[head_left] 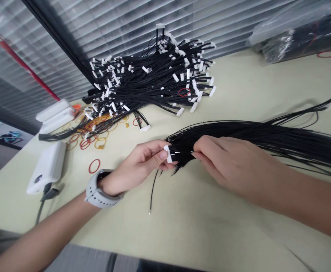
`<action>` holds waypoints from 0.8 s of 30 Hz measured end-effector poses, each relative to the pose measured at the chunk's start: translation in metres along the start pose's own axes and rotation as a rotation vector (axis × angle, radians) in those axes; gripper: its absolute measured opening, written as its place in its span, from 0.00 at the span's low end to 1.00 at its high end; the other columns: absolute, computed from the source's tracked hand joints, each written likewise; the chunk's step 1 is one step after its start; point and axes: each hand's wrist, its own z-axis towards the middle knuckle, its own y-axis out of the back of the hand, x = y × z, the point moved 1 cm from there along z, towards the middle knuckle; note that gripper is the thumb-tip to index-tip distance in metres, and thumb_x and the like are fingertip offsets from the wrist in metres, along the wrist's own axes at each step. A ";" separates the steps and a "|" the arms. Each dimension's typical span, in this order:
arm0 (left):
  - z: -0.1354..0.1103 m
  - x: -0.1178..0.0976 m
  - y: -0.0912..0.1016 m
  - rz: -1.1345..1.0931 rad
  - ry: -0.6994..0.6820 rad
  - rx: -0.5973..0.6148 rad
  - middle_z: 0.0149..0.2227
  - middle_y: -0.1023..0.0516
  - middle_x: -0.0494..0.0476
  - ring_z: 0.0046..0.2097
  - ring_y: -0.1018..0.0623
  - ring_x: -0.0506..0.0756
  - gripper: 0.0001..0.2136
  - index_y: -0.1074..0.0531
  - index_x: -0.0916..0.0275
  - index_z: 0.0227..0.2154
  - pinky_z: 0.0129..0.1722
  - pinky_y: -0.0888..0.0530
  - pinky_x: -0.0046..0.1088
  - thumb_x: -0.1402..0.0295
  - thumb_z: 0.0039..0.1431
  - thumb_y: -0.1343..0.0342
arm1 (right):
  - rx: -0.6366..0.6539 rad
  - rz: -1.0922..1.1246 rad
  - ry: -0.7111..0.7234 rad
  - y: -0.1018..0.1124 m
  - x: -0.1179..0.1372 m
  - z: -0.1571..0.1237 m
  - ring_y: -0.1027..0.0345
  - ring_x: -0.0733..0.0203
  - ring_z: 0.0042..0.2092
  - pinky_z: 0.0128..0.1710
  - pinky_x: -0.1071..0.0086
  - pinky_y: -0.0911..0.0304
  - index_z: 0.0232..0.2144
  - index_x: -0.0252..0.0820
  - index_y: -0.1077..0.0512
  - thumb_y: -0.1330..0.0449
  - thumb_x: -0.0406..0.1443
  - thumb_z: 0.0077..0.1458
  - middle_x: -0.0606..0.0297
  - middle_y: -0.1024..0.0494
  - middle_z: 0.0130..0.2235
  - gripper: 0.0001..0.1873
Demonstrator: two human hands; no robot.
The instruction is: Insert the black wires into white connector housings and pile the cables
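My left hand (151, 156), with a grey watch band on its wrist, pinches a white connector housing (168, 154) between thumb and fingers. Black wires run from the housing to the right. Close by on the right, my right hand (225, 156) is closed, its thumb and forefinger pinching a thin black wire (193, 152) whose bright metal tip points toward the housing. Beneath and behind both hands lies a long bundle of black wires (279, 138), reaching off the right edge. One loose wire (152, 192) hangs below my left hand, a metal terminal at its end.
A heap of black cables with white connectors (151, 81) lies against the window blinds. Red and yellow rubber bands (99, 134) are scattered left of it, near a white power bank (48, 166) with a cable plugged in. A plastic-wrapped bundle (304, 37) sits at the back right.
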 end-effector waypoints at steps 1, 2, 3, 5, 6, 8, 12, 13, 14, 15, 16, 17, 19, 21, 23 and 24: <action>0.000 0.000 0.000 0.002 -0.003 0.003 0.30 0.26 0.54 0.31 0.25 0.47 0.06 0.29 0.67 0.33 0.33 0.27 0.20 0.69 0.59 0.49 | 0.000 0.005 -0.002 0.000 0.000 0.000 0.41 0.64 0.23 0.22 0.72 0.56 0.28 0.40 0.42 0.55 0.32 0.59 0.69 0.37 0.23 0.07; 0.000 0.000 0.000 0.004 -0.006 0.005 0.30 0.26 0.54 0.31 0.25 0.47 0.06 0.29 0.66 0.33 0.33 0.27 0.20 0.69 0.59 0.49 | -0.003 0.010 -0.005 0.000 0.000 0.000 0.41 0.64 0.23 0.22 0.72 0.56 0.28 0.40 0.42 0.55 0.32 0.60 0.69 0.37 0.23 0.08; 0.000 0.000 0.000 0.008 -0.010 0.007 0.30 0.25 0.55 0.31 0.25 0.47 0.06 0.29 0.66 0.34 0.33 0.27 0.21 0.69 0.59 0.49 | -0.005 0.016 -0.008 0.001 0.000 0.001 0.41 0.64 0.22 0.22 0.72 0.56 0.28 0.40 0.42 0.56 0.33 0.60 0.69 0.37 0.23 0.09; -0.001 0.001 0.001 0.025 -0.022 0.009 0.30 0.25 0.55 0.32 0.25 0.48 0.07 0.29 0.66 0.35 0.33 0.27 0.22 0.69 0.59 0.48 | -0.006 0.035 -0.006 0.001 0.000 0.001 0.41 0.64 0.22 0.22 0.72 0.56 0.27 0.39 0.41 0.57 0.34 0.61 0.69 0.37 0.22 0.10; -0.001 0.001 0.001 0.038 -0.031 0.012 0.30 0.26 0.55 0.32 0.25 0.49 0.07 0.29 0.66 0.35 0.33 0.27 0.23 0.68 0.59 0.48 | -0.004 0.044 -0.003 0.000 0.000 0.002 0.41 0.64 0.22 0.22 0.72 0.56 0.27 0.39 0.41 0.57 0.34 0.61 0.69 0.37 0.22 0.11; -0.001 0.001 0.001 0.061 -0.049 0.019 0.29 0.26 0.55 0.31 0.26 0.49 0.08 0.28 0.66 0.35 0.33 0.27 0.24 0.68 0.59 0.49 | -0.001 0.056 0.002 0.000 0.001 0.003 0.42 0.65 0.22 0.21 0.72 0.57 0.27 0.39 0.40 0.57 0.34 0.61 0.69 0.37 0.22 0.12; -0.002 0.000 -0.003 0.077 -0.055 0.012 0.30 0.27 0.56 0.33 0.26 0.50 0.07 0.29 0.66 0.36 0.34 0.27 0.25 0.69 0.59 0.49 | -0.018 0.063 -0.016 -0.002 0.001 0.005 0.43 0.66 0.22 0.21 0.72 0.58 0.27 0.38 0.39 0.58 0.35 0.61 0.68 0.35 0.22 0.13; -0.002 0.000 -0.005 0.086 -0.048 0.010 0.30 0.27 0.56 0.33 0.27 0.50 0.07 0.29 0.66 0.36 0.34 0.28 0.25 0.70 0.58 0.48 | -0.025 0.064 -0.017 -0.002 0.002 0.005 0.42 0.66 0.22 0.21 0.72 0.58 0.27 0.38 0.39 0.57 0.35 0.61 0.67 0.34 0.22 0.13; -0.003 0.000 -0.006 0.096 -0.043 0.011 0.30 0.27 0.55 0.33 0.27 0.49 0.06 0.29 0.66 0.37 0.34 0.28 0.24 0.71 0.58 0.48 | -0.031 0.064 -0.013 -0.003 0.002 0.006 0.42 0.66 0.22 0.21 0.72 0.58 0.27 0.38 0.39 0.57 0.36 0.61 0.67 0.34 0.23 0.13; -0.004 -0.001 -0.008 0.107 -0.037 0.013 0.30 0.27 0.54 0.32 0.28 0.49 0.07 0.29 0.66 0.37 0.34 0.29 0.24 0.72 0.57 0.47 | -0.036 0.060 -0.004 -0.003 0.003 0.006 0.42 0.66 0.22 0.21 0.72 0.58 0.28 0.38 0.38 0.57 0.35 0.62 0.67 0.33 0.23 0.13; -0.004 -0.001 -0.009 0.114 -0.032 0.014 0.30 0.28 0.54 0.32 0.28 0.49 0.07 0.30 0.66 0.38 0.35 0.30 0.24 0.72 0.57 0.47 | -0.040 0.052 0.005 -0.004 0.004 0.006 0.42 0.66 0.22 0.22 0.72 0.57 0.28 0.38 0.38 0.57 0.35 0.61 0.67 0.33 0.23 0.13; -0.004 -0.001 -0.010 0.119 -0.029 0.012 0.30 0.28 0.54 0.32 0.29 0.48 0.08 0.30 0.66 0.39 0.35 0.30 0.24 0.73 0.57 0.47 | -0.043 0.043 0.015 -0.005 0.004 0.007 0.42 0.65 0.22 0.22 0.72 0.56 0.28 0.38 0.38 0.57 0.35 0.61 0.67 0.33 0.23 0.13; -0.005 0.000 -0.011 0.118 -0.026 0.000 0.31 0.27 0.55 0.32 0.29 0.49 0.09 0.30 0.67 0.40 0.35 0.30 0.25 0.72 0.57 0.48 | -0.053 0.028 0.040 -0.007 0.005 0.006 0.43 0.65 0.22 0.23 0.72 0.55 0.28 0.38 0.38 0.56 0.33 0.61 0.67 0.34 0.23 0.11; -0.005 0.000 -0.011 0.119 -0.021 -0.009 0.31 0.26 0.55 0.32 0.28 0.49 0.09 0.30 0.67 0.40 0.35 0.30 0.25 0.72 0.56 0.47 | -0.057 0.026 0.063 -0.009 0.006 0.006 0.44 0.65 0.22 0.23 0.72 0.55 0.27 0.38 0.39 0.55 0.31 0.59 0.68 0.34 0.23 0.09; -0.004 0.000 -0.011 0.129 -0.019 -0.007 0.31 0.26 0.55 0.32 0.28 0.49 0.08 0.30 0.67 0.39 0.35 0.29 0.25 0.72 0.55 0.46 | -0.049 0.040 0.078 -0.010 0.006 0.006 0.45 0.65 0.22 0.23 0.72 0.55 0.27 0.38 0.39 0.53 0.30 0.58 0.68 0.34 0.23 0.08; -0.004 0.000 -0.011 0.130 -0.021 -0.004 0.30 0.26 0.55 0.32 0.28 0.49 0.08 0.30 0.67 0.39 0.34 0.29 0.25 0.72 0.55 0.46 | -0.045 0.049 0.080 -0.010 0.007 0.007 0.45 0.65 0.22 0.23 0.71 0.54 0.27 0.38 0.39 0.53 0.30 0.58 0.68 0.34 0.23 0.08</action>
